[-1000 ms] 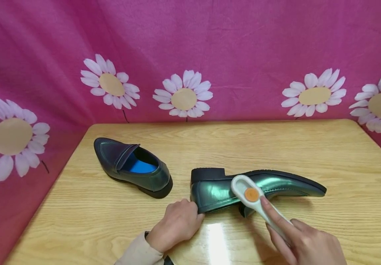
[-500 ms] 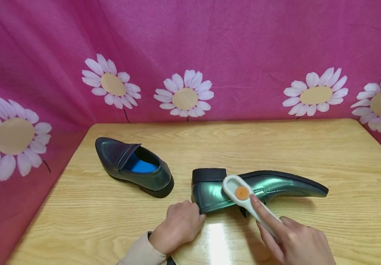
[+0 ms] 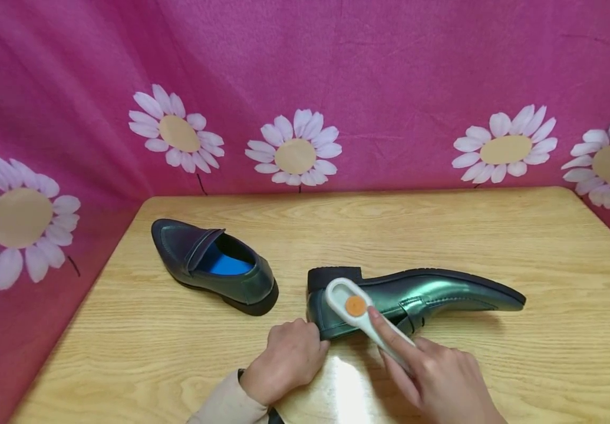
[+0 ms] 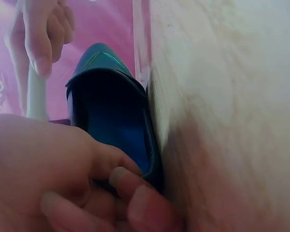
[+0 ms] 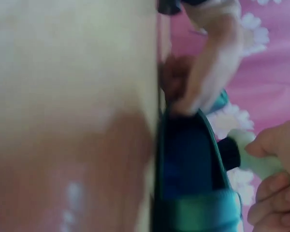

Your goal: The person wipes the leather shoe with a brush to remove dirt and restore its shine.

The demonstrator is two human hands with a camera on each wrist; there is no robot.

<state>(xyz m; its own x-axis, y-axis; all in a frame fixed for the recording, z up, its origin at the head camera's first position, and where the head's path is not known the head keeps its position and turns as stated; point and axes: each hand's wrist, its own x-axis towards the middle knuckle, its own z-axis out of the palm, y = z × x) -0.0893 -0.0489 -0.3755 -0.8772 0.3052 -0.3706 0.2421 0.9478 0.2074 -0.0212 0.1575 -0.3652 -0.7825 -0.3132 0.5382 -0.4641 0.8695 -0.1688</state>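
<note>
A dark green loafer [image 3: 442, 291] lies on its side, its sole away from me and its toe to the right. My left hand [image 3: 290, 358] pinches the back rim of its heel, the thumb inside the opening in the left wrist view. In my right hand [image 3: 445, 377] is a white-handled brush [image 3: 384, 337] with an orange button, the index finger stretched along the handle. The brush head is over the side of the loafer near the heel. Seen from the right wrist, its short black bristles [image 5: 228, 153] touch the leather.
The other loafer [image 3: 193, 253], with a blue insole, stands upright at the left of the wooden table [image 3: 416, 229]. A pink cloth with large daisies [image 3: 389, 76] hangs behind the table and at its sides.
My right hand has moved the brush left along the loafer's side, from the middle to near the heel. My left hand and both loafers have stayed in place.
</note>
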